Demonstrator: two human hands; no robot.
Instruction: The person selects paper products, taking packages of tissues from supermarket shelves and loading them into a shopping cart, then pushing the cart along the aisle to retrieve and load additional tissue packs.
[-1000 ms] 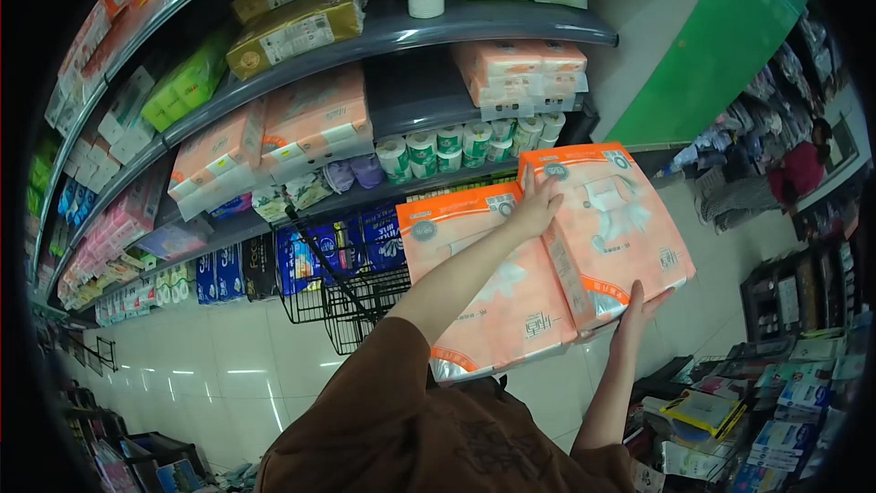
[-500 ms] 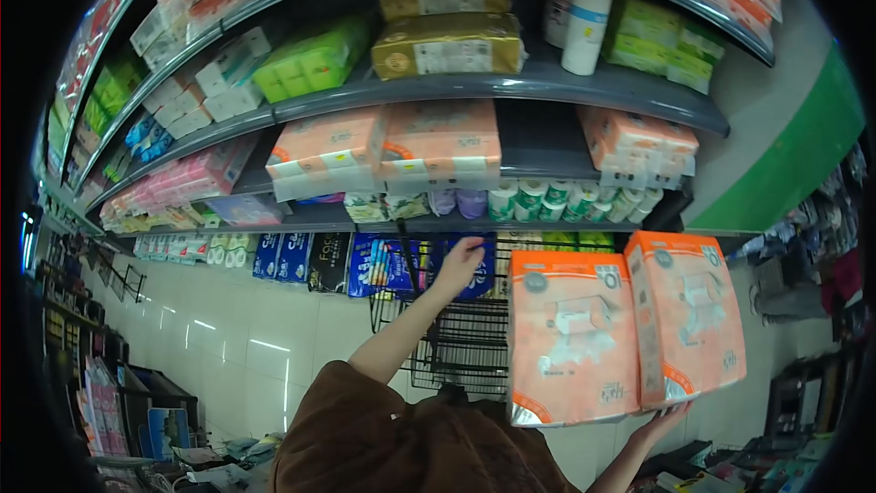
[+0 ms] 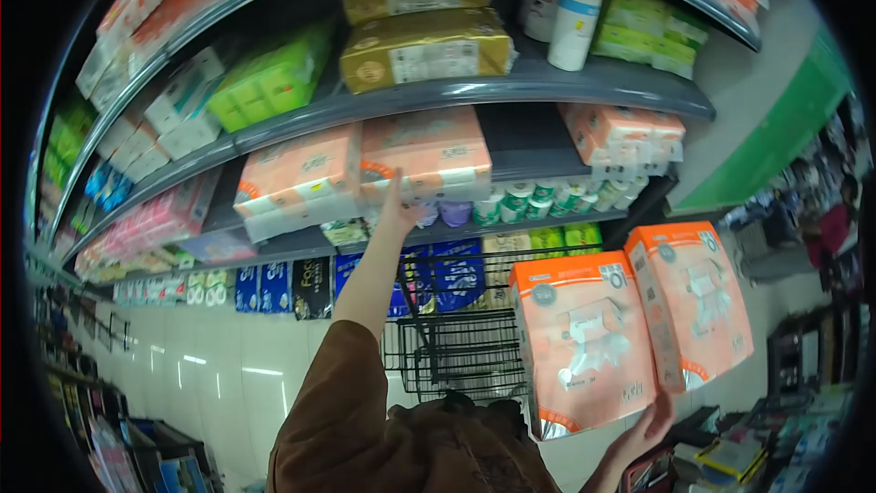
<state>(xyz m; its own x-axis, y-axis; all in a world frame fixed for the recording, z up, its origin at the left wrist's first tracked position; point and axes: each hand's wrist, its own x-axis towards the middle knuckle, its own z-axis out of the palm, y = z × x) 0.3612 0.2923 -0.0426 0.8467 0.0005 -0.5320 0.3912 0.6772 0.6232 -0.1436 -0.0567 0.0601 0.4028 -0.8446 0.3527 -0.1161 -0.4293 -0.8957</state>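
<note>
My left hand (image 3: 397, 212) reaches up to the lower shelf with fingers stretched and apart. Its fingertips overlap the front of an orange tissue pack (image 3: 433, 148); whether they press on it I cannot tell. Beside that pack is a second orange tissue pack (image 3: 301, 169). At lower right, my right hand (image 3: 644, 429) grips the bottom edge of a large orange tissue pack (image 3: 584, 342), near the corner where it meets another tissue pack (image 3: 698, 301). The thumb shows at the edge; the other fingers are partly hidden. Both packs stand upright, side by side.
A black wire cart (image 3: 456, 347) stands in front of me, left of the held packs. Shelves carry gold packs (image 3: 429, 50), green packs (image 3: 274, 82) and white-and-green rolls (image 3: 529, 205). Blue packages (image 3: 456, 274) are at floor level. A person (image 3: 826, 237) is at far right.
My left hand has moved up and left from the cart to the shelf pack. My right hand has shifted slightly left and its thumb now shows at the packs' lower edge. The view has tilted.
</note>
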